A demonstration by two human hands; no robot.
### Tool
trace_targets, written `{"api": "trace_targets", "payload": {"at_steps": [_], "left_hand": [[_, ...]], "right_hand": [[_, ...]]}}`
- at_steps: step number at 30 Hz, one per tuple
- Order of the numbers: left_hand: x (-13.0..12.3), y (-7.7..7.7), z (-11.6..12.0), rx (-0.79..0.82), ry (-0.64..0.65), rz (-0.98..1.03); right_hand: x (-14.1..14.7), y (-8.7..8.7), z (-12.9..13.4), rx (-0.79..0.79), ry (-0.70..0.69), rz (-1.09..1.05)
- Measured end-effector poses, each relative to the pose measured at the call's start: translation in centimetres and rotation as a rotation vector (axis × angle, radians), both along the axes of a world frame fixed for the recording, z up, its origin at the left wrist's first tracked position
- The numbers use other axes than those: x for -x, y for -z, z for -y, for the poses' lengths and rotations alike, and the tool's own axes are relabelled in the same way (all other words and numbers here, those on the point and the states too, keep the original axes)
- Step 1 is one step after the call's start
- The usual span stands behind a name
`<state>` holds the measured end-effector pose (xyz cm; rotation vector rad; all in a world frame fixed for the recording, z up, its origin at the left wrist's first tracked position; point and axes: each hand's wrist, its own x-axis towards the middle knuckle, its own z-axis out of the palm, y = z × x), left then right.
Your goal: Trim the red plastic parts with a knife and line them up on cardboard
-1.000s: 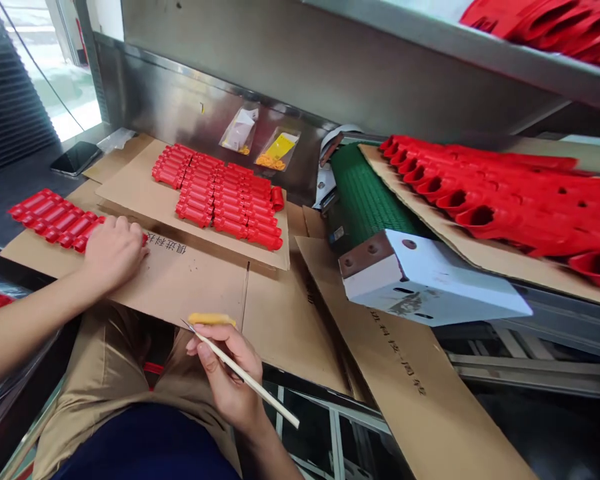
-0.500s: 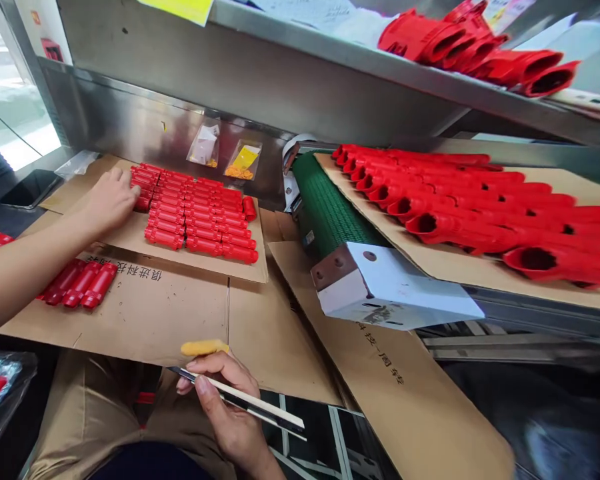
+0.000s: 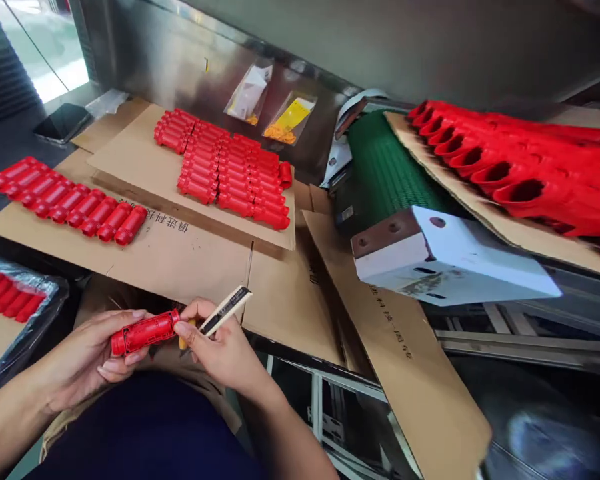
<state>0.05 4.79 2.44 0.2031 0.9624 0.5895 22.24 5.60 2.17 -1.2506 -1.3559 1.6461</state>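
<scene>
Above my lap, my left hand [image 3: 87, 350] is closed around a red plastic tube-shaped part [image 3: 147, 333] with slots along its side. It lies nearly level, its right end slightly higher. My right hand [image 3: 230, 353] grips a utility knife [image 3: 229, 309] with a cream and black handle pointing up and to the right. A yellow finger cot [image 3: 185, 341] partly shows on a finger of that hand. Right fingertips meet the tube's right end; the knife's blade is hidden or too small to make out.
Red tubes [image 3: 217, 163] stand in rows on a cardboard sheet [image 3: 130, 150]; another row [image 3: 80, 207] lies nearer. A green conveyor belt [image 3: 393, 167] with a white metal corner [image 3: 450, 260] carries large red parts [image 3: 525, 167] on cardboard. At left are a phone [image 3: 63, 123] and a film-lined box [image 3: 55, 303].
My left hand has come back from the rows on the cardboard to my lap, now with a red tube. My right hand has turned the knife and moved to the tube's end. The view has shifted.
</scene>
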Motion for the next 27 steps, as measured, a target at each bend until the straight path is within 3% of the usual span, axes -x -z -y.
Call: {"api": "trace_targets", "payload": {"at_steps": [3, 6, 9, 12, 18, 20, 23, 27], "left_hand": [[0.3, 0.9, 1.0, 0.062, -0.025, 0.034], [0.7, 1.0, 1.8, 0.026, -0.027, -0.023], [0.3, 0.8, 2.7, -0.220, -0.059, -0.269], [-0.6, 0.8, 3.4, -0.521, -0.174, -0.517], [-0.8, 1.6, 3.9, -0.502, -0.331, -0.474], [-0.7, 1.7, 4.1, -0.607, -0.352, -0.569], [-1.0, 1.4, 4.1, -0.768, -0.383, -0.647], [-1.6, 1.5, 3.2, -0.592, -0.456, -0.453]], "right_hand": [[0.5, 0.5, 1.2, 0.043, 0.019, 0.033], [0.8, 1.2, 2.2, 0.053, 0.066, 0.047], [1.0, 1.8, 2.8, 0.071, 0.114, 0.003], [1.4, 2.2, 3.2, 0.099, 0.151, -0.060], [1.9, 2.6, 3.9, -0.183, 0.224, 0.098], [1.8, 2.6, 4.0, -0.277, 0.234, 0.199], [1.5, 2.5, 4.1, -0.269, 0.255, 0.209], [1.9, 2.8, 4.2, -0.399, 0.143, 0.188]]}}
